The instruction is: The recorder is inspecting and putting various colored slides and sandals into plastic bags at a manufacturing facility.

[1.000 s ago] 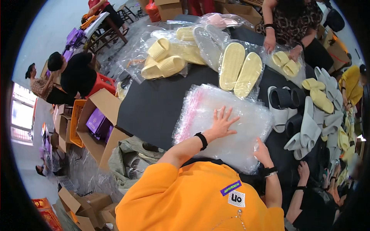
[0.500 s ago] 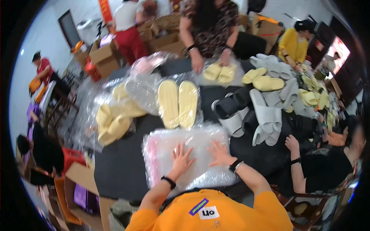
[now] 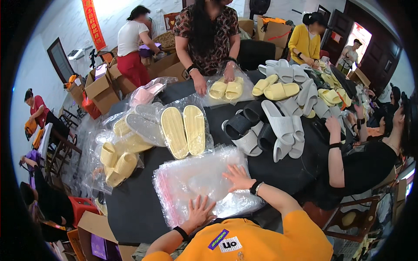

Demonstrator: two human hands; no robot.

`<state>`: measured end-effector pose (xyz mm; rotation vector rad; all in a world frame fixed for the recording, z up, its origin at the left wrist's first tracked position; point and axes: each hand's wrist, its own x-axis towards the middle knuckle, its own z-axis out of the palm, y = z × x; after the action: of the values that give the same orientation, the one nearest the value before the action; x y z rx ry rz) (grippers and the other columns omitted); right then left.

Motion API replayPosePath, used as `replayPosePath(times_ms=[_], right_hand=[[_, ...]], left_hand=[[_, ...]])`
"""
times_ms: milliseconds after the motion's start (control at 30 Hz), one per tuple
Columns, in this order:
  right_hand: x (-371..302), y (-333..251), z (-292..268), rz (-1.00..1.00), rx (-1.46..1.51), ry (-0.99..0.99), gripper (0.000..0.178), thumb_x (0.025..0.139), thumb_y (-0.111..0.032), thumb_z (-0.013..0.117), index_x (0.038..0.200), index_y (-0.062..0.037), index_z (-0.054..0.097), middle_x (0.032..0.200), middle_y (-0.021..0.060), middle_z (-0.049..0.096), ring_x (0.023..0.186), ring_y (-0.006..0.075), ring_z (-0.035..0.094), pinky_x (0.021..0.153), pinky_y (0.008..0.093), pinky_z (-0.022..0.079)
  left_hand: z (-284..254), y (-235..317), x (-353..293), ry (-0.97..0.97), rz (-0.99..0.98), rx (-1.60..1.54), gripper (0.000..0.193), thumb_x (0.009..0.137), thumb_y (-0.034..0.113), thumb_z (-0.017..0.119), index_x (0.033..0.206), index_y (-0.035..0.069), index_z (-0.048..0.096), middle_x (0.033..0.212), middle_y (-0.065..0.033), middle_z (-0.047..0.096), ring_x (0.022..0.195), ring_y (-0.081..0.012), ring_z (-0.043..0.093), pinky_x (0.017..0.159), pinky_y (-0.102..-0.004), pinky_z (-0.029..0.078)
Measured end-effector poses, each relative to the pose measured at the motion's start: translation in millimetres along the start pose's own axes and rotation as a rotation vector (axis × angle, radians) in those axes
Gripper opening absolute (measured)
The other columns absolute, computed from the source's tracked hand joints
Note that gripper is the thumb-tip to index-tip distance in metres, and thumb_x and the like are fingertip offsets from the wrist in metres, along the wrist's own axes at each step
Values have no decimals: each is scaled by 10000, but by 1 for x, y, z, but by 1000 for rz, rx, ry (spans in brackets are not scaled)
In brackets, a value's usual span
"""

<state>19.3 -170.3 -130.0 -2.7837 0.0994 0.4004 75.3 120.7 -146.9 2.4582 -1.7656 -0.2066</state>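
Note:
A stack of clear plastic bags [image 3: 191, 174] with a pink-edged left side lies on the black-covered table in front of me. My left hand [image 3: 200, 211] rests flat on its near part, fingers spread. Farther up and to the right, my right hand [image 3: 239, 178] also lies on the bags with its fingers apart. Neither hand grips anything. Just beyond the stack, a pair of yellow slippers [image 3: 183, 131] sits in clear plastic, soles up. Left of these are more bagged yellow slippers [image 3: 117, 166] and grey slippers [image 3: 146, 128].
Loose grey slippers [image 3: 285, 128] and black slippers [image 3: 244, 122] are piled at the right. Across the table a person handles bagged yellow slippers [image 3: 226, 88]. Another person in black [image 3: 365, 167] sits close on my right. An open cardboard box [image 3: 95, 226] stands at lower left.
My left hand has moved nearer to me on the bags, and my right hand has shifted slightly left. The view has turned, so the table appears tilted differently.

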Motion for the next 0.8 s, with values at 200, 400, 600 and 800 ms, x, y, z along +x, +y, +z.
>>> replayPosePath(times_ms=[200, 400, 600, 800], right_hand=[[-41, -49, 0, -210, -28, -126, 831, 658, -546, 657, 1355, -236, 328, 1462, 158, 90, 1336, 404, 43, 938, 710, 90], [-55, -46, 34, -211, -24, -147, 912, 603, -592, 673, 1367, -253, 308, 1468, 151, 67, 1334, 413, -21, 878, 761, 26], [-51, -46, 41, -237, -123, -97, 951, 607, -651, 626, 1384, -265, 237, 1469, 144, 43, 1328, 420, -16, 864, 772, 55], [-48, -48, 34, -250, -135, -85, 946, 616, -677, 593, 1388, -271, 231, 1466, 136, 52, 1329, 412, 11, 868, 763, 64]], left_hand=[[-5, 1, -1, -24, -14, 45, 658, 770, 619, 456, 1335, 297, 362, 1428, -127, 241, 1312, -382, 172, 952, -665, 121], [-11, -14, 24, -352, 14, -125, 658, 719, 515, 620, 1291, 259, 418, 1392, -118, 294, 1286, -415, 196, 922, -673, 210], [-73, -107, 110, 240, -448, -1111, 484, 820, 232, 591, 1223, -3, 466, 1120, -166, 568, 972, -229, 555, 842, -336, 435], [-48, -187, 156, 642, -816, -1094, 637, 757, 181, 630, 1279, -57, 353, 1255, -213, 445, 1126, -262, 463, 923, -344, 372]])
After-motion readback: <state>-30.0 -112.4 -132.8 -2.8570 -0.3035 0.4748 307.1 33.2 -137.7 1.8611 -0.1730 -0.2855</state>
